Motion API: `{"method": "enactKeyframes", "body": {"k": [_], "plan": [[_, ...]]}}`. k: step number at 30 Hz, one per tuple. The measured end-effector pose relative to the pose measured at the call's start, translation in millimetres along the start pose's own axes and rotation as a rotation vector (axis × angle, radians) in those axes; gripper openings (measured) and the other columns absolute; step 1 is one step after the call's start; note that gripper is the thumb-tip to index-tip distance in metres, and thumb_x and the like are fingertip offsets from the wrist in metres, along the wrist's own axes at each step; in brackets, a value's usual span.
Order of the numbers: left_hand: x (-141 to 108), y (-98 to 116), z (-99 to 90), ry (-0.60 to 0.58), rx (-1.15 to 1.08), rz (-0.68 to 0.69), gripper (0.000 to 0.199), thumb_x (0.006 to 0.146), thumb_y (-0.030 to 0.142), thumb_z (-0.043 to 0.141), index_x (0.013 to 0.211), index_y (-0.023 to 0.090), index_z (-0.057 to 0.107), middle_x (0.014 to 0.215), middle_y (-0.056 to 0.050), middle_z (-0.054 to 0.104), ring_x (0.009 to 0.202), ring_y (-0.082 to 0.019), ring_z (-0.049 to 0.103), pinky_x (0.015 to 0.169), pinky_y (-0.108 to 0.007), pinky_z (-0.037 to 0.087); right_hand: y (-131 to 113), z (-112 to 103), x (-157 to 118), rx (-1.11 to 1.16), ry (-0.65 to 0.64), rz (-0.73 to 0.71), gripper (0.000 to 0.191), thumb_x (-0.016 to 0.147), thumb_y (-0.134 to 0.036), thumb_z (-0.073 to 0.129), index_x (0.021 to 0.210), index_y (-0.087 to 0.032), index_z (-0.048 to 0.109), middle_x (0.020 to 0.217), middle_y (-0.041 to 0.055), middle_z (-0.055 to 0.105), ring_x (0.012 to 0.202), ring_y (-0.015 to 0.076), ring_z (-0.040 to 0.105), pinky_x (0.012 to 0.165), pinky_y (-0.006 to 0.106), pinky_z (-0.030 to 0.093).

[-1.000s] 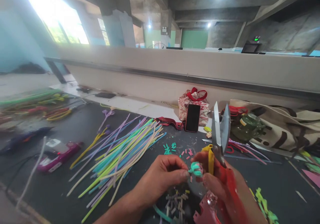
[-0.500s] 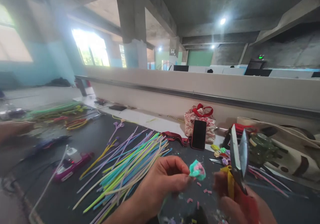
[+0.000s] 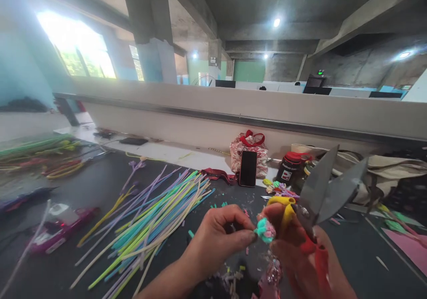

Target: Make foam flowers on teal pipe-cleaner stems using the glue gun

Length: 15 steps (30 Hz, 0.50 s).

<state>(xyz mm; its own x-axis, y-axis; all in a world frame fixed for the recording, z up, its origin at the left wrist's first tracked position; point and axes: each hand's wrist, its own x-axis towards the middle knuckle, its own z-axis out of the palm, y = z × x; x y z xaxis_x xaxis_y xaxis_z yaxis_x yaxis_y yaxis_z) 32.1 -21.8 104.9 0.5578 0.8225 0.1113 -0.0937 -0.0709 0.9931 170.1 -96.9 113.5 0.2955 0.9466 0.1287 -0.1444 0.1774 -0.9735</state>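
Between the thumb and forefinger of my left hand [image 3: 220, 232] is a small fuzzy flower [image 3: 266, 231], teal outside and pink in the middle, bent from pipe cleaners. My right hand [image 3: 300, 256] holds large scissors [image 3: 316, 201] with yellow and red handles. Their blades are spread apart and point up, away from the flower. The right fingertips are right beside the flower; whether they touch it I cannot tell. Left of my hands lies a loose bundle of pipe cleaners [image 3: 156, 219] in blue, yellow, purple and cream. Short cut scraps lie below my hands.
A phone [image 3: 248, 169] leans on a red-and-white patterned bag [image 3: 238, 145] at the back. To its right stand a dark jar with a red lid [image 3: 288, 167] and a beige cloth bag [image 3: 393, 165]. A purple power strip [image 3: 60, 232] lies at the left. A low partition [image 3: 173, 107] runs behind.
My right hand has come left, up to the flower, and the scissor blades have spread wider. My left hand keeps its pinch on the flower. The view has turned right.
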Motion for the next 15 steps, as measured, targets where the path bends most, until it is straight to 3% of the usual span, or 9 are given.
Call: {"method": "enactKeyframes", "body": {"k": [4,7,11,15], "plan": [[1,-4,2.3,-0.015,0.011,-0.028,0.007,0.066,0.018,0.064,0.061,0.014,0.061,0.062,0.001,0.056,0.057,-0.01,0.048,0.055,-0.021,0.035,2,1,1,0.073,0.042,0.044,0.027,0.06,-0.036,0.074,0.083,-0.027,0.065,0.077,0.0008,0.059,0.07,0.0174,0.055,0.061,0.026,0.047],[2,-5,3.3,-0.011,0.017,-0.035,0.008,0.066,0.019,0.064,0.061,0.014,0.061,0.061,0.0,0.056,0.058,-0.011,0.049,0.056,-0.022,0.035,7,-3,4,0.125,0.002,0.091,0.032,0.058,-0.032,0.076,0.086,-0.026,0.063,0.074,-0.0007,0.059,0.067,0.0146,0.054,0.061,0.025,0.044],[3,-5,3.7,0.007,0.017,-0.041,0.008,0.064,0.02,0.065,0.061,0.014,0.062,0.06,0.0,0.056,0.058,-0.011,0.049,0.056,-0.022,0.035,17,-12,10,0.075,-0.059,0.046,0.035,0.056,-0.032,0.077,0.087,-0.024,0.063,0.068,-0.0023,0.055,0.059,0.0107,0.05,0.053,0.02,0.039],[4,-8,3.4,0.018,0.016,-0.032,0.01,0.064,0.021,0.066,0.059,0.014,0.061,0.058,0.001,0.055,0.057,-0.01,0.048,0.057,-0.022,0.035,22,-15,15,0.078,-0.123,0.099,0.034,0.06,-0.032,0.075,0.09,-0.025,0.061,0.074,-0.0008,0.058,0.062,0.0129,0.053,0.054,0.022,0.041]]}}
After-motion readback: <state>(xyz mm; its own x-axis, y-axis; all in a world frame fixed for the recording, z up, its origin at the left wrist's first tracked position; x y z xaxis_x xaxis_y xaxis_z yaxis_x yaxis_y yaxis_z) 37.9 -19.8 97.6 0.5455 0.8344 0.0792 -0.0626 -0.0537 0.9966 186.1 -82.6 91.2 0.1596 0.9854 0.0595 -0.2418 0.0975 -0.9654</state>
